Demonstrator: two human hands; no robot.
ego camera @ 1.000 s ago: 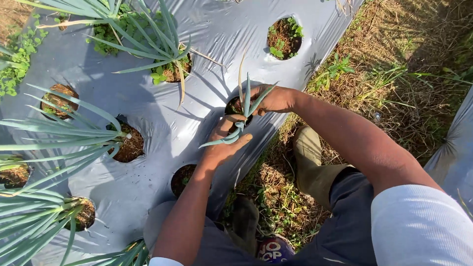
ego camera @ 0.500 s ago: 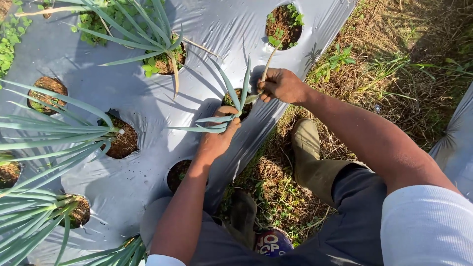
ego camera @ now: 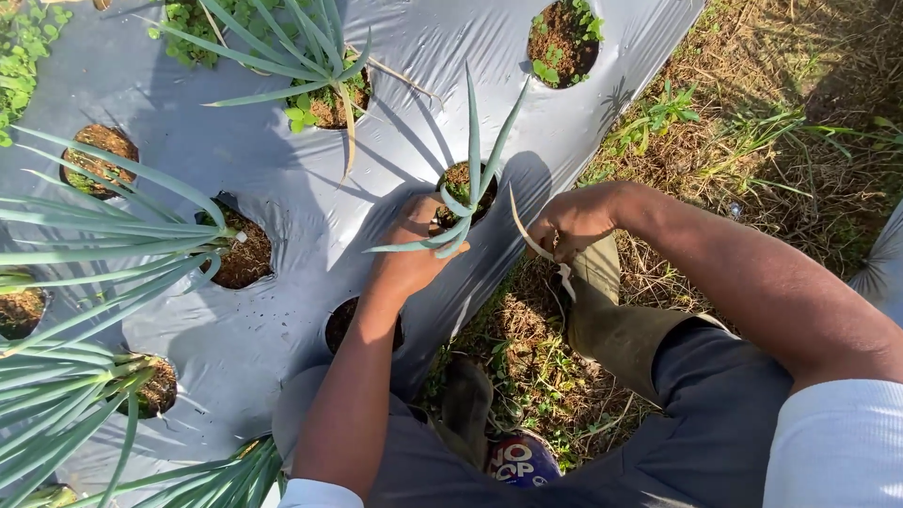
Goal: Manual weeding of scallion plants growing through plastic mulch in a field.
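Head view: left hand (ego camera: 406,252) is closed round the base of a young onion plant (ego camera: 467,193) where it comes up through a hole (ego camera: 463,184) in the silver plastic mulch sheet (ego camera: 310,160). Right hand (ego camera: 574,221) sits just beside it at the sheet's edge, closed in a pinch on a pale dried leaf strip (ego camera: 529,233) that curves up from its fingers.

The plant stands in the hole near the sheet's right edge, green leaves fanning up and to the left. Bigger onion plants (ego camera: 113,235) fill the holes to the left; a weedy hole (ego camera: 562,39) lies further up the row. Grass and dry straw (ego camera: 752,122) border the bed, and a rubber boot (ego camera: 611,315) stands right under the right hand.

My read on doing this well:
- Left hand holds low, at soil level, so the roots don't lift.
- Strip the dead leaf down and away from the stem, not sideways across the green leaves.
- Take only the pale dry material; the green blades look easy to crease.
- Keep fingers off the plastic rim, since it probably tears easily.
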